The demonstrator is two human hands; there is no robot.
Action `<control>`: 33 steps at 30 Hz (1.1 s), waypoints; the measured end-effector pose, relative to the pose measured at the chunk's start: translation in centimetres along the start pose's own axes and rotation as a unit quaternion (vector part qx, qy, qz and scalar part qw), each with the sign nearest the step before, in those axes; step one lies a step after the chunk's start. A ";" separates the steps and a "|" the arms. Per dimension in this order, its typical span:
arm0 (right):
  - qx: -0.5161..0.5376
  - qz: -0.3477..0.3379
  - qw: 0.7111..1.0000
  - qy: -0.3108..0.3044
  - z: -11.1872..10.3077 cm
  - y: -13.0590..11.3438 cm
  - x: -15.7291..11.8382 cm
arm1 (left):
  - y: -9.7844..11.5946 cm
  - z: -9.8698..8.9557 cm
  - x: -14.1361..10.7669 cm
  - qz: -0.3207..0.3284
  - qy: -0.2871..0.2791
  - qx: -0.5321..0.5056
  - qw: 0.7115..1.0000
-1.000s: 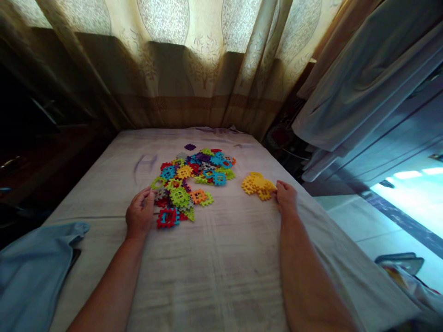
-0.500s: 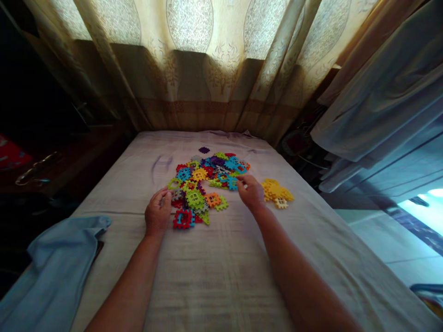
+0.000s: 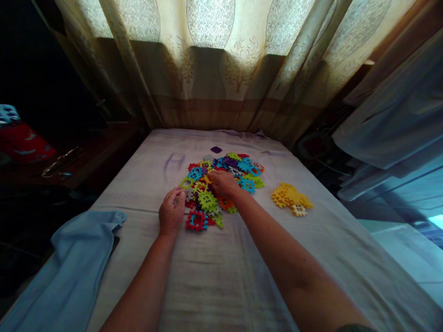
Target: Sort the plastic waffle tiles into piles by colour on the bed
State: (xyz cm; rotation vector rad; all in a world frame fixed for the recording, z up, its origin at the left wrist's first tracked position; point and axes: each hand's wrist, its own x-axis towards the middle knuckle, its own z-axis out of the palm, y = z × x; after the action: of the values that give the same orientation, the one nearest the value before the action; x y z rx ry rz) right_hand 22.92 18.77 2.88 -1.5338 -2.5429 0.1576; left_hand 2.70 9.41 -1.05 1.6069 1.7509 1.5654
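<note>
A heap of notched plastic pieces in several colours lies on the sheet, with a lime green square point(image 3: 206, 201) and a red piece point(image 3: 197, 221) at its near side. My left hand point(image 3: 172, 211) rests at the heap's left edge, fingers slightly apart, beside a grey piece point(image 3: 189, 196). Over the middle of the heap, my right hand point(image 3: 223, 184) has its fingertips closed at an orange-yellow piece point(image 3: 206, 179). To the right sits a separate group of yellow pieces point(image 3: 290, 195) with a cream piece point(image 3: 299, 210) in front.
One purple piece point(image 3: 216, 150) lies behind the heap. A light blue cloth point(image 3: 81, 249) hangs over the left edge of the sheet-covered surface point(image 3: 214, 281), with a dark object partly under it. Curtains point(image 3: 211, 87) hang behind; clothes point(image 3: 391, 110) hang at the right.
My right hand has moved left, from the blue pieces at the heap's right side to the orange-yellow piece. My left hand stays beside the heap. The whole view has shifted.
</note>
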 end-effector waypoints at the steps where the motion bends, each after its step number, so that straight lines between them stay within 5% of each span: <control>1: 0.004 -0.011 1.000 0.003 0.1 -0.1 -0.3 | 0.0 0.0 0.0 0.003 0.000 -0.002 1.000; 5: 0.042 -0.027 0.998 0.049 0.3 -0.8 -2.3 | 0.0 0.0 0.0 0.009 -0.001 -0.002 1.000; 9: 0.091 0.077 0.982 0.148 -0.6 -0.6 -5.5 | 0.0 0.0 0.0 0.024 -0.029 0.022 0.999; 17: 0.152 0.328 0.900 0.245 -5.4 7.9 -12.8 | 0.1 0.4 -0.5 0.130 -0.154 0.170 0.965; 23: 0.073 0.456 0.864 0.203 -6.6 12.4 -15.7 | 0.3 0.3 -0.6 0.123 -0.164 0.172 0.964; 33: 0.033 0.453 0.886 0.097 -5.5 15.2 -17.3 | 1.0 -0.1 -0.1 0.149 -0.165 0.129 0.967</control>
State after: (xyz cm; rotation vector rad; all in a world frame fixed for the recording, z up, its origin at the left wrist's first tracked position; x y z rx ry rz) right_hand 45.07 10.56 4.10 -2.4242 -1.4719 0.1808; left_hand 3.23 9.03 -0.24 2.1971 1.6378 1.1229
